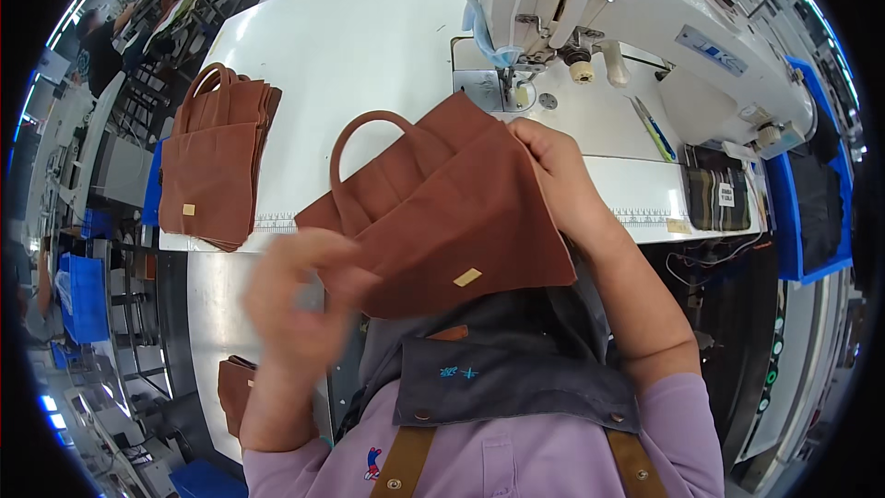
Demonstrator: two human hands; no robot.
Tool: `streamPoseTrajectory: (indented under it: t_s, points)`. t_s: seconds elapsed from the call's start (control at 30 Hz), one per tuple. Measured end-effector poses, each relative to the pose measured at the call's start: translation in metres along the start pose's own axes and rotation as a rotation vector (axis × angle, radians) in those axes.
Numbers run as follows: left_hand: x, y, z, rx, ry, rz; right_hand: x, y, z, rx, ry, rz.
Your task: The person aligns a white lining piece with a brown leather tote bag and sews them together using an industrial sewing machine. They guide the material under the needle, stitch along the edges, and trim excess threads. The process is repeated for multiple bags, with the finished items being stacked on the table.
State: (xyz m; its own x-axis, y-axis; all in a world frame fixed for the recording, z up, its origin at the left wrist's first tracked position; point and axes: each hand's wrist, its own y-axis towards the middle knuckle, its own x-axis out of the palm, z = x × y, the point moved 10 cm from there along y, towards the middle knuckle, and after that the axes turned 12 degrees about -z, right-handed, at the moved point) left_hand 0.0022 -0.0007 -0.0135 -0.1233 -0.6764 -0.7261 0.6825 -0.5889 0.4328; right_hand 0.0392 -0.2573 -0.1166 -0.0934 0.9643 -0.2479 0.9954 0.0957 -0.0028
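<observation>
A brown bag piece (489, 207) with one looped handle and a small gold-coloured tag is held tilted in front of me, over the table's front edge and my apron. My right hand (553, 161) grips its upper right edge, fingers behind it and thumb near the corner. My left hand (304, 286) is smeared by motion at the piece's lower left edge; whether its fingers close on anything does not show. The far corner of the piece reaches close to the needle area of a white sewing machine (728, 46).
A stack of similar brown bag pieces (210, 161) lies on the white table (369, 28) at left. Tweezers (654, 129) and a striped pouch (717, 201) lie at right, beside a blue bin (807, 194). Another brown piece (232, 392) is low at left. A person (97, 51) is far left.
</observation>
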Motion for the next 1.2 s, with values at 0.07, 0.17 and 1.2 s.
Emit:
streamPoseTrajectory:
  t_s: [0.07,0.17,1.2]
  points:
    - [0.058,0.011,0.055,0.226,0.042,-0.190,0.004,0.014,0.003,-0.072,-0.055,0.006]
    - [0.126,0.021,0.092,0.412,0.210,-0.218,0.004,0.018,0.003,-0.104,-0.203,0.049]
    - [0.043,0.063,-0.111,-0.543,-0.360,-0.400,0.009,-0.008,-0.032,-0.217,-0.396,0.111]
